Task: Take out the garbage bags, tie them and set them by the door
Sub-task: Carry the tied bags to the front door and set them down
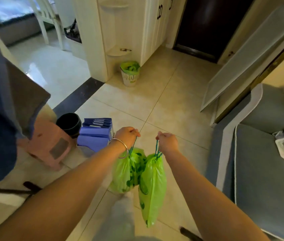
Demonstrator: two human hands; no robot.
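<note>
Two outstretched arms; left hand (pixel 128 135) and right hand (pixel 168 140), each grip pinching a green garbage bag's (pixel 152 186) drawstring

No text, label, brand or number is showing legibly anywhere; the green garbage bags (pixel 137 173) are carrying only dark green printed shapes, and the purple packs (pixel 97 134) are showing markings too blurred to read

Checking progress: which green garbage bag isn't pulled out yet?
The green bag lining the white bin by the cabinet; the other two hang cinched from the left hand and right hand.
</note>
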